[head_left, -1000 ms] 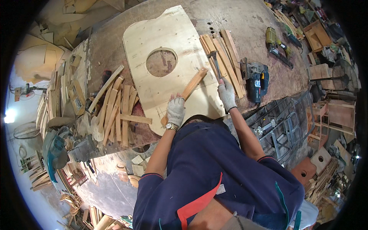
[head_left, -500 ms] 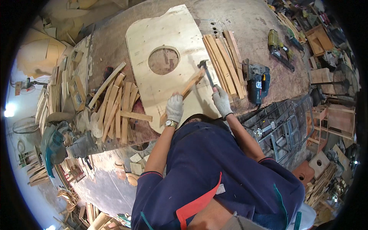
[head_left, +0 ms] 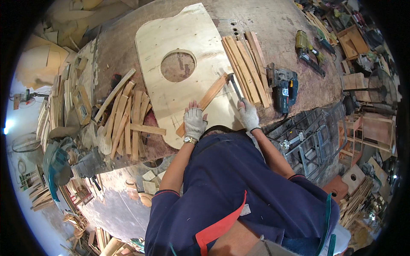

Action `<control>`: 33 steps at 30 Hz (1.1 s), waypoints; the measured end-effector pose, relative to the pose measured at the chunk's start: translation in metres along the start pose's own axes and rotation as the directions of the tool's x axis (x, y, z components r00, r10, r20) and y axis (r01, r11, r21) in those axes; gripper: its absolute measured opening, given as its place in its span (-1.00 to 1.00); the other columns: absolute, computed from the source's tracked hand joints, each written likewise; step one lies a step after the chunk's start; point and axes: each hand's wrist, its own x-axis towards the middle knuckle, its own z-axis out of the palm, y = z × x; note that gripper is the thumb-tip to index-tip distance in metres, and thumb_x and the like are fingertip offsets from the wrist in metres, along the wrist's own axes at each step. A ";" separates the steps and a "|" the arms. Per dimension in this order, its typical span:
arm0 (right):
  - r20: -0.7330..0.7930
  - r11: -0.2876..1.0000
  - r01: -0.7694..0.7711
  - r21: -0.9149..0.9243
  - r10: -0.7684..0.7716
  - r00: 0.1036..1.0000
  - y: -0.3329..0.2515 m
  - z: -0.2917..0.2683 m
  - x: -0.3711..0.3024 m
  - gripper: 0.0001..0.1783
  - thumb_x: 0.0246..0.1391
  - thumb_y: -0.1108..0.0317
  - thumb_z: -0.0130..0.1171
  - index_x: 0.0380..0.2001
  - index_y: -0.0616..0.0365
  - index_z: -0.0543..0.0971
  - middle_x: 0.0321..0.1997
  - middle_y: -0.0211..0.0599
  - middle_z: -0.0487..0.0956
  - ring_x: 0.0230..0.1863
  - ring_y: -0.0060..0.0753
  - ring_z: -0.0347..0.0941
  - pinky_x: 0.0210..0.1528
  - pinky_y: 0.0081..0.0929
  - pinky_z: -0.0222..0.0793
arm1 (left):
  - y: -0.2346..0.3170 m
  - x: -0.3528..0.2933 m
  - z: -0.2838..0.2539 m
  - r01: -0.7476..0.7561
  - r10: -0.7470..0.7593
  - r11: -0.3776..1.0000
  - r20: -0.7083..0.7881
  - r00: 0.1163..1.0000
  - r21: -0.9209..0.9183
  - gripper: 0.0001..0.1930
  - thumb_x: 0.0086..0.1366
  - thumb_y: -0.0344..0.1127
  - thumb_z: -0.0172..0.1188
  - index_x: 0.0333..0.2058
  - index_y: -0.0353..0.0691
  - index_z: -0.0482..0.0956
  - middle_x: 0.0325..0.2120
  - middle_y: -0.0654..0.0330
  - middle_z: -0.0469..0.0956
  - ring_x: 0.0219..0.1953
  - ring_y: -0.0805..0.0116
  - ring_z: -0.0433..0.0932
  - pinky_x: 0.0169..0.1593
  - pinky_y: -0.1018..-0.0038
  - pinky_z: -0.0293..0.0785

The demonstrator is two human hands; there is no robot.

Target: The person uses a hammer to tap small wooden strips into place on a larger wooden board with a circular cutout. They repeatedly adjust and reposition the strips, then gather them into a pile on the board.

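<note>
A pale plywood panel (head_left: 149, 55) with a round cut-out lies on the worktable, its near end by my body. Across it, at a slant, rests a narrow wooden strip (head_left: 214, 91). My left hand (head_left: 195, 121), in a white fingerless glove with a watch at the wrist, lies flat over the strip's near part with its fingers stretched out. My right hand (head_left: 248, 116), gloved too, grips the handle of a hammer (head_left: 235, 86). The hammer's head is beside the strip's far end; whether it touches the strip or panel I cannot tell.
Several wooden strips (head_left: 244, 64) lie right of the panel, then a jigsaw (head_left: 282, 91) and a green power tool (head_left: 304, 49). Left of the panel is a loose pile of strips (head_left: 123, 115). Metal frames (head_left: 305, 141) stand below the table's right edge.
My left hand has gone from closed fingers to flat and spread over the strip. The hammer head has come down and slightly right, by the strip's far end. The strip shows more fully.
</note>
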 end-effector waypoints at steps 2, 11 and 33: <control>0.088 0.988 -0.147 0.041 0.143 0.986 -0.035 -0.032 0.023 -0.60 0.33 0.16 0.04 0.12 0.11 0.54 -0.48 0.22 0.55 -0.45 0.28 0.54 -0.43 0.04 0.35 | -0.002 0.002 0.002 0.007 -0.007 1.000 -0.013 1.000 -0.004 -0.35 0.30 -0.05 0.20 0.24 -0.35 0.39 0.38 -0.13 0.24 0.45 -0.10 0.16 0.47 -0.03 0.01; 0.207 0.982 -0.118 -0.149 0.148 0.967 -0.003 -0.012 0.017 -0.57 0.30 0.23 0.06 0.19 0.08 0.51 -0.37 0.30 0.58 -0.26 0.31 0.59 -0.26 -0.03 0.48 | 0.002 0.003 -0.002 -0.005 0.005 0.999 0.001 1.000 -0.032 -0.34 0.28 -0.05 0.22 0.25 -0.34 0.38 0.37 -0.11 0.26 0.45 -0.09 0.17 0.46 -0.01 0.03; 0.157 0.995 -0.060 -0.084 0.073 0.985 -0.025 -0.014 0.031 -0.56 0.34 0.16 0.03 0.20 0.07 0.49 -0.37 0.25 0.59 -0.35 0.30 0.57 -0.31 0.07 0.45 | 0.005 0.005 -0.008 0.020 -0.021 0.998 -0.024 1.000 -0.052 -0.38 0.26 -0.10 0.23 0.23 -0.32 0.42 0.35 -0.09 0.32 0.42 -0.07 0.22 0.45 0.00 0.09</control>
